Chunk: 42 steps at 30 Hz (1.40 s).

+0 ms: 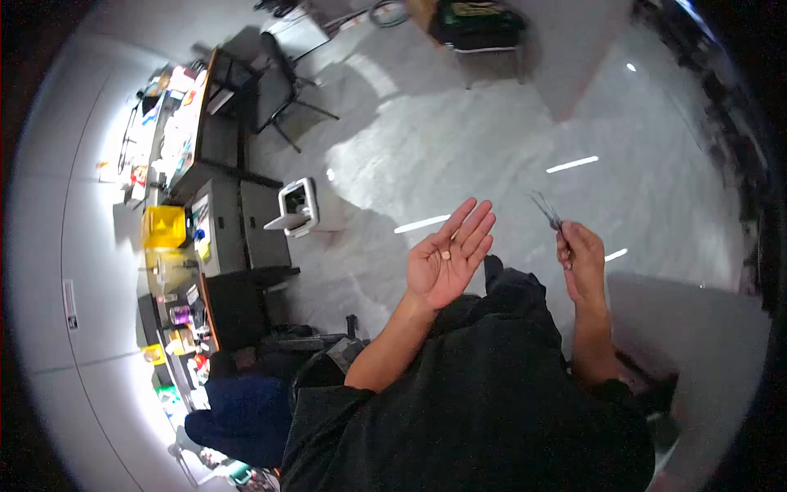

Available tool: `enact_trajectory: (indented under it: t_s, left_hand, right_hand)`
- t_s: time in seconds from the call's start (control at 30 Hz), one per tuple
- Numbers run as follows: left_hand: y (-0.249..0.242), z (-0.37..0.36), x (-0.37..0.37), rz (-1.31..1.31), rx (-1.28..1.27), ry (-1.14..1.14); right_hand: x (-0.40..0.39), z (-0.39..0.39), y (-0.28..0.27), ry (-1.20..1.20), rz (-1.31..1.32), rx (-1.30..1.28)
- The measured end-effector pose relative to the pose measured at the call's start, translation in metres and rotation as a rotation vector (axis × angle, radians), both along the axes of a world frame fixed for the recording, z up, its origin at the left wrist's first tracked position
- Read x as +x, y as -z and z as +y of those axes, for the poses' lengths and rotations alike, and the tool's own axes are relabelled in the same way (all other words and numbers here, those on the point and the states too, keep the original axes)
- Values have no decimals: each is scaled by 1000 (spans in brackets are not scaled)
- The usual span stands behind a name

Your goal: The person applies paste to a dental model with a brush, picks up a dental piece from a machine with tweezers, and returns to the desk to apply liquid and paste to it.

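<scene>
My left hand is held palm up, its fingers stretched out flat. On its palm lies a small, pale beige piece, too small to name. To the right, my right hand is closed around a slim metal tool with thin, spread prongs, which looks like tweezers. The prongs point up and to the left, apart from the left hand. Both hands are in front of my dark shirt, above the grey floor.
A white bin with its flap out stands left on the grey floor. Behind it are cluttered desks, a yellow container and a black chair. Another chair with a dark bag is at the far side. A grey panel is at right.
</scene>
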<state>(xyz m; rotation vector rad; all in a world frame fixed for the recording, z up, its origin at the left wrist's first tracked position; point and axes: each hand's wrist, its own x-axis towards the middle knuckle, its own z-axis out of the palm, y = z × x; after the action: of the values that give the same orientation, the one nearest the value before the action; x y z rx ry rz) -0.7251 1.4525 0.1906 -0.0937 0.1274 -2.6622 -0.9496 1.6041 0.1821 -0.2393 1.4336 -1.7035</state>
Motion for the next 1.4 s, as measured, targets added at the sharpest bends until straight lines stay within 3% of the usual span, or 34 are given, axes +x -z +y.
enact_trajectory:
  t_s: [0.27, 0.43, 0.53, 0.63, 0.67, 0.77, 0.9, 1.03, 1.17, 1.2, 1.3, 1.4]
  left_hand:
    - [-11, -224, 25, 78, 18, -296]
    - [4, -376, 66, 48, -19, -378]
    - [4, -462, 103, -273, -75, -456]
    - [1, -548, 138, -619, 20, -387]
    - [-5, -572, 145, -919, -78, -353]
    - [42, -645, 175, -660, -70, -449]
    - [57, -743, 210, -664, 22, -545]
    - [60, -834, 256, -1036, -67, -671]
    - [47, -898, 325, -1700, -348, -547]
    - [54, -910, 346, -1924, -523, -521]
    - [45, -939, 392, -2156, -518, -473]
    - [56, -969, 438, -2195, -347, -534]
  right_hand:
    - [-7, -309, -38, -336, 219, -105]
    - [33, -469, -23, -309, 178, -96]
    - [57, -546, -16, -270, 100, -69]
    - [76, -622, -16, -244, 62, -20]
    - [80, -649, -13, -250, 72, -11]
    - [91, -738, 3, -271, 78, 18]
    - [120, -867, 19, -351, 97, 58]
    - [173, -1029, 25, -574, 123, 28]
    - [255, -1189, 6, -889, 257, -24]
    - [288, -1222, -11, -953, 293, -26]
    - [376, -1308, -24, -1169, 440, -154]
    - [452, -1361, -16, -1345, 453, -260]
